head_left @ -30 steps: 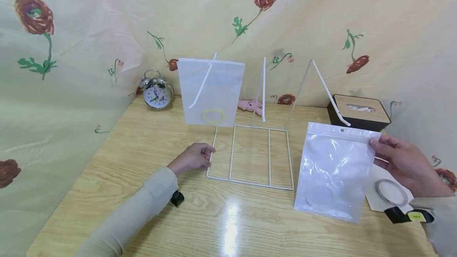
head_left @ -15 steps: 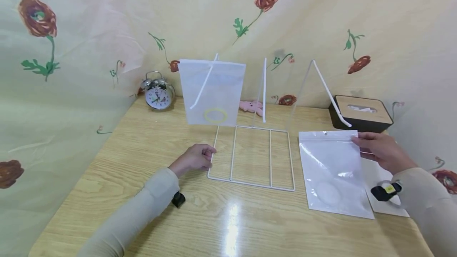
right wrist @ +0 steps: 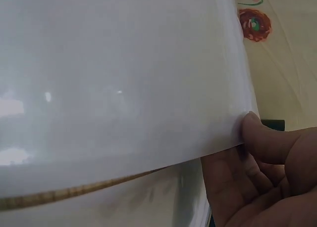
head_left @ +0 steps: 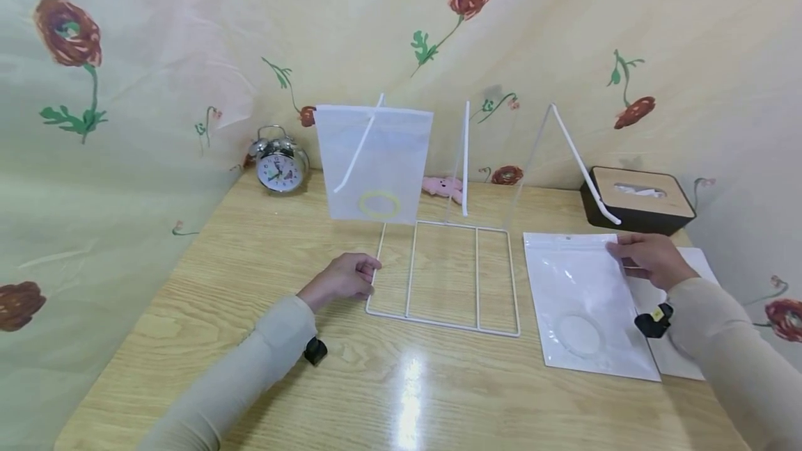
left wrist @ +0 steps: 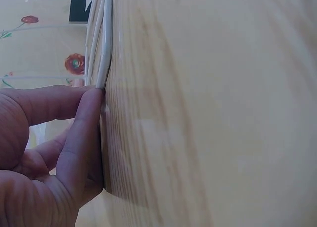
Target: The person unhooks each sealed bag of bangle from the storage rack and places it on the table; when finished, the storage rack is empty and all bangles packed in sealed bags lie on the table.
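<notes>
In the head view my left hand pinches the left bar of a white wire display rack; the left wrist view shows thumb and finger meeting on the wire. My right hand grips the upper right corner of a white zip-lock bag between thumb and fingers. A round ring shape shows through this bag's lower part, and a small hole sits at its top edge. Another white zip-lock bag, with a yellow ring visible through it, hangs at the rack's left arm. The middle and right arms carry no bag.
Partly beneath the held bag and right forearm lies another white bag. Behind the rack are an alarm clock, a pink toy and a black tissue box with a wooden top, near the flowered backdrop.
My right hand has moved left and slightly up with the bag, whose lower edge has swung right. The left hand stays on the rack.
</notes>
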Demonstrator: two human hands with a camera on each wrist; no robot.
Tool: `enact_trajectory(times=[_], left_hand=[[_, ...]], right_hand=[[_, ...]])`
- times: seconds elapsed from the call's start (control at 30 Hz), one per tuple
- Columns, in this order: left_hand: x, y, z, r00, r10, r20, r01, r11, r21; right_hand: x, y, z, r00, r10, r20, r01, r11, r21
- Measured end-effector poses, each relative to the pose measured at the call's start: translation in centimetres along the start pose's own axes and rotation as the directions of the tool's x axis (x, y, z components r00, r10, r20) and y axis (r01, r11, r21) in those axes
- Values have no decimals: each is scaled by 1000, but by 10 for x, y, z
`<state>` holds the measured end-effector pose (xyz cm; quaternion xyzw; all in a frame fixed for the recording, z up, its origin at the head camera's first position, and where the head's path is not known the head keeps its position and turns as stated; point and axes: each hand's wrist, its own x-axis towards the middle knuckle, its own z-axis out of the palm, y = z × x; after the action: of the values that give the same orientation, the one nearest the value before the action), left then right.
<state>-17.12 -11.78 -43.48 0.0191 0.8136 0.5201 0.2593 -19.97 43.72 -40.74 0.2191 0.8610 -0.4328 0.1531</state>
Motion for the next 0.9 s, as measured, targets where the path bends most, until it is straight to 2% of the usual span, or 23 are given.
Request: enact_trajectory(times=[0.1, 0.27, 0.4, 0.5, 0.7, 0.9], left_hand=[[1, -1, 1, 1000, -4, 4, 4, 1000, -9], [2, -2, 1, 1000, -1, 3, 1, 1000, -8], [2, -1, 1, 1000, -1, -2, 1, 1000, -7], [2, -1, 1, 1000, -5, -2, 5, 1000, -7], [2, -2, 1, 1000, -4, -2, 4, 1000, 5], [1, -1, 1, 1000, 1, -5, -1, 1000, 6]], right_hand=[[7, 5, 0, 1000, -2, -13, 2, 1000, -14], [7, 6, 0, 996, -69, -50, 63, 991, -116], [2, -2, -1, 984, -140, -113, 117, 975, -189], [0, -7, -2, 975, -169, -144, 137, 969, -208], [-1, -11, 1, 969, -199, -146, 168, 965, -202], [-6, -17, 14, 975, -198, -102, 177, 967, -182]])
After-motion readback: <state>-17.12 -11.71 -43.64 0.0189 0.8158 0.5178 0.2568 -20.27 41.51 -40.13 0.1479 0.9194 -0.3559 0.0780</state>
